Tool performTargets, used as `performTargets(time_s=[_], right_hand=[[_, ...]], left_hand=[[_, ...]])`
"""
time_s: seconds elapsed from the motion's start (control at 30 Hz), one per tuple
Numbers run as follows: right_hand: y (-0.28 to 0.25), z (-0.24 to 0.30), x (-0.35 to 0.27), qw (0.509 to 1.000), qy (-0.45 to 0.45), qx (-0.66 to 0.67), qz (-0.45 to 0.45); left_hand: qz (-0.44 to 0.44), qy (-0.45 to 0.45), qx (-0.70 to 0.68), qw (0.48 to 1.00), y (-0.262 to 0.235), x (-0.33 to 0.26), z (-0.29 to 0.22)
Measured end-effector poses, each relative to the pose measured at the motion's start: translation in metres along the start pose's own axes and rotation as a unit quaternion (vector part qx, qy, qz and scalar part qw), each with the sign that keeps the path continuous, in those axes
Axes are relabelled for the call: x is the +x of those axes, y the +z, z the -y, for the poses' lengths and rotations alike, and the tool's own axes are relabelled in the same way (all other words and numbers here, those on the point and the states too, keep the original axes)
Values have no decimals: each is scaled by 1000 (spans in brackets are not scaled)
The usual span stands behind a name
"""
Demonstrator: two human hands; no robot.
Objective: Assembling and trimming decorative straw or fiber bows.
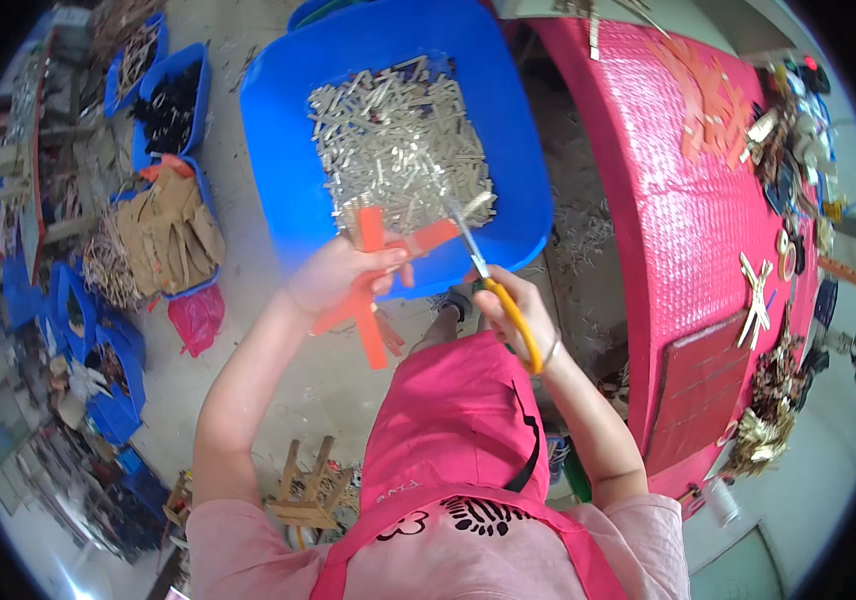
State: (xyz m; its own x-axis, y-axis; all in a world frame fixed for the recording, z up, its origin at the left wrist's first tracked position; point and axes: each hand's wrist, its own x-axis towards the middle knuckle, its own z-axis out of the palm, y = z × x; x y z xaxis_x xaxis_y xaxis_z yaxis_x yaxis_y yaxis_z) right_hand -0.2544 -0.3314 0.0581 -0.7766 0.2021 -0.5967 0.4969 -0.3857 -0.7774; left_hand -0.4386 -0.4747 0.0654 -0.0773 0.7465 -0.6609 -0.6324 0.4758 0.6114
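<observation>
The left hand (356, 268) has its thumb and fingers pinched together on flat orange strips (436, 236) of unclear material. The right hand (520, 308) is curled round the yellow-handled metal scissors (497, 291); whether their blades are parted cannot be told.

One strip slants from the left fingers up and rightward, its long axis crossing the blades and its tip just beside them; contact is unclear. Another runs fore and aft through that grip.

Counted: one pair of scissors; at least two strips, with more ends below the left fingers; one large blue plastic bin (283, 150) beyond both hands, holding uncountable short pale pieces (398, 140).
</observation>
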Motion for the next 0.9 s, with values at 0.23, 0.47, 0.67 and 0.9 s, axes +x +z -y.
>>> performTargets(time_s=[0.23, 0.47, 0.67, 0.9], right_hand=[[-34, -37, -9, 995, -74, 48, 54], [-80, -56, -34, 950, -110, 177, 231], [-110, -45, -38, 937, -117, 180, 275], [-104, -29, -28, 961, -167, 22, 221]], left_hand=[[-55, -73, 56, 994, 34, 18, -13], [-56, -84, 110, 989, 86, 36, -26], [-98, -75, 108, 986, 108, 31, -23], [-102, -50, 65, 991, 98, 18, -18]])
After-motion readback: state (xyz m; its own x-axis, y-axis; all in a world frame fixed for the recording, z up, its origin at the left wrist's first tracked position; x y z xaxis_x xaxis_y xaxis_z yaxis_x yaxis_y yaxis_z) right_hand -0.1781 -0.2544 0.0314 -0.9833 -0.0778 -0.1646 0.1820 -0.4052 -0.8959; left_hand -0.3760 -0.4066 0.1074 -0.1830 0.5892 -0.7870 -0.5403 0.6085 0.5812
